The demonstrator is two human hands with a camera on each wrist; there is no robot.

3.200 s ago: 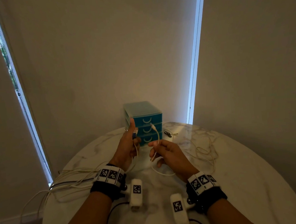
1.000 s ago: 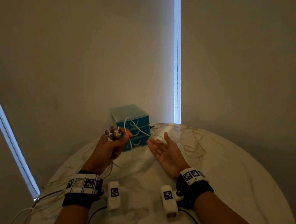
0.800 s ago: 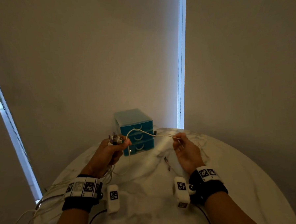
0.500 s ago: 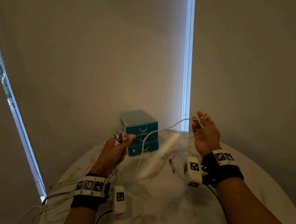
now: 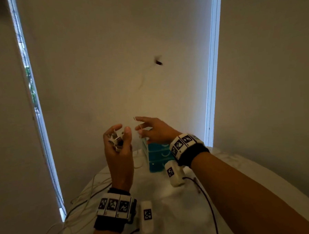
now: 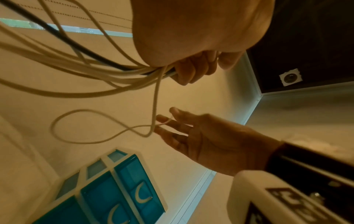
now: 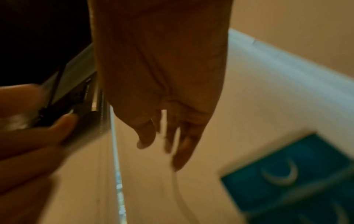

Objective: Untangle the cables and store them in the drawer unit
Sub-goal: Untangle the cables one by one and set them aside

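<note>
1. My left hand (image 5: 118, 151) grips the bundled cable ends (image 5: 116, 139); a slack grip could re-tangle the cables (image 6: 80, 71).
2. My right hand (image 5: 155, 130), fingers spread, hooks one cable loop (image 6: 107, 127); it may slip.
3. The drawer unit (image 5: 157, 157) sits closed on the table (image 5: 173, 214), so the whipping plug (image 5: 159, 62) might strike it.

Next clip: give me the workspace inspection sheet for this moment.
Surface: white marble table.
Job's things: teal drawer unit at the far edge, drawers shut.
Clutter: nothing seen.
Grippers: left hand grips a bunch of plugs; right hand, fingers spread, has one white cable between its fingers.
Cables: white cables and a dark one trail from the left hand over the table's left edge; a dark plug is in mid-air.
Surroundings: beige blinds, bright window gaps.
</note>
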